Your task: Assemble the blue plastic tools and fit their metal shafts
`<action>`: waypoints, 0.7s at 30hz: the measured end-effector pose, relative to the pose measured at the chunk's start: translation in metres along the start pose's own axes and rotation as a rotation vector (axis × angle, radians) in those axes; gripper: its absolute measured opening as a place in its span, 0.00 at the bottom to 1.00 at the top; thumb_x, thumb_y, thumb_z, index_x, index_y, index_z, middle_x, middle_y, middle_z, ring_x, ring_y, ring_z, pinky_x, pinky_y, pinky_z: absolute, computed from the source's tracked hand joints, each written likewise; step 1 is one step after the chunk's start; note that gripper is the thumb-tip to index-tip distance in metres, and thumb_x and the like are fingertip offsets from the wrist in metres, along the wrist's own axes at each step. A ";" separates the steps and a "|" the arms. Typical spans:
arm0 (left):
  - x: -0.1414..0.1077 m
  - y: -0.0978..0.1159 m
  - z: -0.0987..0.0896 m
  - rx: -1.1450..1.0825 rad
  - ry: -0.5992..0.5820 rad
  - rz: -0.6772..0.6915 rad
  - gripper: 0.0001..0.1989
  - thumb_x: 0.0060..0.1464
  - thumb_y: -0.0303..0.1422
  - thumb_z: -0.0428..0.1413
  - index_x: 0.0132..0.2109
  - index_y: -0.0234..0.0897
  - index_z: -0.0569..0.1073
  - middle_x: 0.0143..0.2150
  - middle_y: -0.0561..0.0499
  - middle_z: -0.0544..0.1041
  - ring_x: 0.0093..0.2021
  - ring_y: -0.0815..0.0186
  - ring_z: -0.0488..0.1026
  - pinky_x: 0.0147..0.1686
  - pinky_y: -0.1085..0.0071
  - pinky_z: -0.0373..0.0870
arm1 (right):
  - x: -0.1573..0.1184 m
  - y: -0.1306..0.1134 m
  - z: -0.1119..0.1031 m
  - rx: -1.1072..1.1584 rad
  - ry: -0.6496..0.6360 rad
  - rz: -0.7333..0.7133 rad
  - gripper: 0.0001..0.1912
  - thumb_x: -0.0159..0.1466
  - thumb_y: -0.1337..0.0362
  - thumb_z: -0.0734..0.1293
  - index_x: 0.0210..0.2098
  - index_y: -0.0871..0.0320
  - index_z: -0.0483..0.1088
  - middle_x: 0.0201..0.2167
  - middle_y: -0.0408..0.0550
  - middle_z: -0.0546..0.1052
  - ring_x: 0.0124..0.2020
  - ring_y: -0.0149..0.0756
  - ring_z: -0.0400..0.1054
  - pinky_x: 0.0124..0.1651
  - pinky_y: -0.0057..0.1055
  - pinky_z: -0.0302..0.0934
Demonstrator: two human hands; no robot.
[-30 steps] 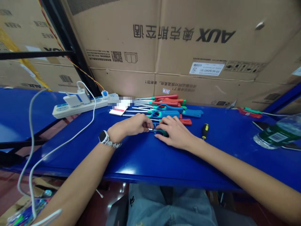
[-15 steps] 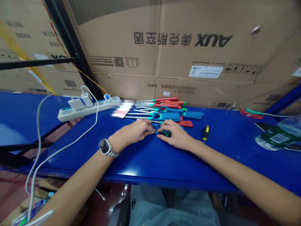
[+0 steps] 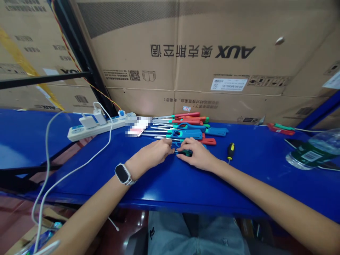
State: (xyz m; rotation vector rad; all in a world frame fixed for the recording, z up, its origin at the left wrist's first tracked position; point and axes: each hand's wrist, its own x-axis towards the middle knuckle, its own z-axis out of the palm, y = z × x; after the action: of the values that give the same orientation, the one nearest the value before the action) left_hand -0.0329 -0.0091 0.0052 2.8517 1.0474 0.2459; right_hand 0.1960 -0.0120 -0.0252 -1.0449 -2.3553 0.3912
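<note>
My left hand, with a watch on its wrist, pinches at the metal-coloured front of a small piece. My right hand curls round the same piece, a blue and green lighter part, holding it low over the table. Most of this part is hidden by my fingers. Just beyond my hands lies a pile of long-nosed lighters: blue ones and red ones, their metal tubes pointing left. To the right of my right hand is a black and yellow screwdriver.
A white power strip with plugs and cables lies left on the blue table. A blurred flat item is beside the lighters. At right are a plastic bottle and a red and green tool. Cardboard stands behind.
My left hand has shifted slightly right, closer to my right hand, and its wrist has turned a little. The view has tilted slightly. My right hand keeps its grip.
</note>
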 end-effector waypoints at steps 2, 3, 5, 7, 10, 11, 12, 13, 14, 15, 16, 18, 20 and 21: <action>0.000 0.003 -0.002 0.005 -0.012 -0.017 0.14 0.66 0.21 0.50 0.35 0.34 0.78 0.41 0.45 0.76 0.38 0.62 0.76 0.39 0.67 0.70 | 0.000 0.000 0.000 0.004 0.001 0.002 0.05 0.67 0.62 0.73 0.41 0.55 0.81 0.42 0.51 0.77 0.45 0.43 0.69 0.54 0.46 0.65; 0.000 0.003 -0.002 -0.007 -0.011 -0.020 0.14 0.66 0.22 0.50 0.35 0.34 0.78 0.41 0.45 0.76 0.39 0.62 0.76 0.40 0.67 0.70 | -0.001 0.000 0.000 0.007 0.001 0.005 0.05 0.67 0.62 0.73 0.42 0.55 0.81 0.42 0.51 0.77 0.45 0.43 0.69 0.55 0.47 0.65; 0.000 0.001 -0.003 -0.037 0.002 -0.024 0.13 0.66 0.23 0.51 0.37 0.35 0.79 0.43 0.44 0.77 0.40 0.61 0.77 0.43 0.66 0.72 | -0.002 0.000 -0.001 0.012 0.000 0.012 0.07 0.67 0.62 0.74 0.43 0.54 0.81 0.43 0.51 0.76 0.46 0.44 0.69 0.55 0.47 0.65; -0.001 -0.002 -0.003 -0.060 0.013 -0.025 0.11 0.65 0.24 0.53 0.42 0.36 0.81 0.45 0.44 0.78 0.43 0.60 0.78 0.45 0.63 0.73 | -0.002 0.000 -0.002 0.023 0.009 0.013 0.09 0.68 0.61 0.72 0.46 0.54 0.80 0.45 0.51 0.76 0.47 0.44 0.70 0.55 0.47 0.65; -0.002 -0.004 -0.004 -0.094 0.025 -0.040 0.14 0.62 0.25 0.56 0.52 0.38 0.80 0.51 0.43 0.79 0.48 0.58 0.78 0.50 0.60 0.73 | -0.002 0.001 -0.009 0.032 0.061 -0.006 0.10 0.71 0.63 0.68 0.48 0.56 0.79 0.45 0.52 0.76 0.47 0.43 0.70 0.54 0.45 0.65; -0.003 -0.004 -0.005 -0.107 0.035 -0.052 0.16 0.61 0.26 0.56 0.54 0.39 0.80 0.52 0.42 0.79 0.49 0.57 0.78 0.51 0.59 0.73 | -0.001 0.002 -0.012 0.022 0.081 -0.009 0.10 0.71 0.64 0.67 0.48 0.57 0.79 0.44 0.52 0.77 0.47 0.42 0.70 0.53 0.44 0.65; -0.004 -0.003 -0.006 -0.120 0.048 -0.068 0.18 0.59 0.26 0.57 0.56 0.39 0.79 0.54 0.42 0.79 0.49 0.57 0.78 0.52 0.59 0.74 | 0.001 0.002 -0.016 -0.002 0.091 -0.003 0.10 0.71 0.65 0.66 0.47 0.57 0.79 0.43 0.52 0.77 0.46 0.42 0.71 0.52 0.43 0.65; -0.005 -0.003 -0.008 -0.135 0.066 -0.083 0.20 0.58 0.26 0.57 0.56 0.39 0.79 0.54 0.42 0.79 0.49 0.57 0.78 0.51 0.59 0.74 | 0.003 0.003 -0.022 -0.038 0.086 0.015 0.09 0.70 0.66 0.67 0.46 0.57 0.79 0.43 0.53 0.77 0.45 0.42 0.71 0.50 0.41 0.65; -0.005 -0.003 -0.009 -0.151 0.086 -0.093 0.21 0.56 0.26 0.56 0.56 0.38 0.79 0.53 0.42 0.79 0.47 0.58 0.78 0.49 0.60 0.75 | 0.005 0.003 -0.027 -0.083 0.061 0.043 0.09 0.69 0.66 0.67 0.45 0.57 0.79 0.41 0.52 0.78 0.44 0.42 0.71 0.47 0.40 0.65; -0.005 -0.004 -0.010 -0.165 0.110 -0.099 0.21 0.54 0.25 0.55 0.55 0.36 0.79 0.51 0.42 0.80 0.45 0.58 0.78 0.47 0.61 0.75 | 0.009 0.003 -0.034 -0.140 0.012 0.077 0.08 0.68 0.65 0.68 0.45 0.57 0.79 0.40 0.52 0.78 0.42 0.42 0.72 0.45 0.39 0.65; -0.005 -0.005 -0.012 -0.174 0.137 -0.100 0.22 0.53 0.24 0.54 0.54 0.36 0.79 0.48 0.43 0.80 0.42 0.59 0.78 0.44 0.62 0.75 | 0.012 0.003 -0.040 -0.197 -0.060 0.129 0.09 0.67 0.64 0.69 0.45 0.57 0.80 0.38 0.51 0.79 0.38 0.41 0.72 0.40 0.37 0.64; -0.001 -0.011 -0.014 -0.170 0.185 -0.096 0.21 0.51 0.22 0.52 0.51 0.35 0.80 0.44 0.44 0.81 0.38 0.61 0.77 0.41 0.63 0.73 | 0.022 0.001 -0.052 -0.299 -0.231 0.185 0.10 0.65 0.61 0.71 0.45 0.55 0.81 0.33 0.50 0.80 0.34 0.42 0.73 0.35 0.37 0.61; 0.007 -0.017 -0.017 -0.135 0.198 -0.088 0.19 0.52 0.22 0.51 0.48 0.35 0.81 0.42 0.44 0.81 0.37 0.62 0.76 0.40 0.63 0.72 | 0.031 -0.002 -0.061 -0.380 -0.336 0.186 0.10 0.62 0.61 0.73 0.43 0.53 0.82 0.32 0.51 0.81 0.34 0.45 0.74 0.34 0.37 0.60; 0.012 -0.019 -0.018 -0.117 0.181 -0.081 0.17 0.53 0.22 0.51 0.46 0.35 0.81 0.41 0.44 0.82 0.37 0.61 0.76 0.40 0.63 0.72 | 0.036 -0.003 -0.064 -0.412 -0.367 0.175 0.09 0.61 0.62 0.74 0.41 0.53 0.82 0.33 0.51 0.81 0.35 0.46 0.75 0.34 0.37 0.61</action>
State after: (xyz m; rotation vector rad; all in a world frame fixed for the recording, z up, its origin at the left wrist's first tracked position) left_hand -0.0395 0.0141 0.0217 2.7162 1.1362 0.5485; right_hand 0.2104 0.0161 0.0411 -1.4831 -2.7535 0.1703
